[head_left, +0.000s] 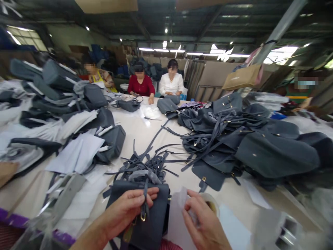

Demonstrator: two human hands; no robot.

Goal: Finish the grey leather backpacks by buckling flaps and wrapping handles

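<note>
My left hand (127, 208) pinches a dark grey strap (144, 205) with a gold buckle, over a dark grey leather bag (158, 208) lying at the table's near edge. My right hand (201, 222) is closed on a sheet of white paper (179, 208), with a roll of tape (212, 203) just behind its fingers. A tangle of loose grey straps (148, 163) lies right beyond the bag.
A heap of grey bags (260, 146) fills the right of the cream table (140, 132). Stuffed bags and white paper (78, 152) pile up on the left. Three people sit at the far end, another at far right.
</note>
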